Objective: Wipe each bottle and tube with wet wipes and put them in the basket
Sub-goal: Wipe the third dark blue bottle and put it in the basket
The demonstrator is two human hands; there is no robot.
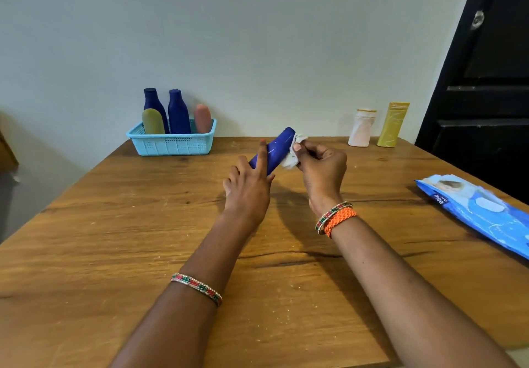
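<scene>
Holding a blue tube (pixel 276 151) above the wooden table (pixel 114 238), the left hand (pixel 247 188) grips its lower end, thumb wrapped round one side and the forefinger stretched straight along the barrel; the other fingers are curled beneath. The tube is tilted, its far end raised toward the wall. The right hand (pixel 322 167) pinches a crumpled white wipe (pixel 293 152) between thumb and bent fingers and presses it against the tube's upper right side. Both hands are clamped on their items, none of the fingers spread wide.

At the table's far left stands a light blue basket (pixel 171 144) containing two dark blue bottles (pixel 179 112), an olive tube (pixel 153 121) and a reddish tube (pixel 202 118), all upright. At the far right, well apart from the basket, a white bottle (pixel 362 128) and a yellow tube (pixel 392 124) stand side by side near the wall. A blue pack of wipes (pixel 481 210) lies flat at the right edge.
</scene>
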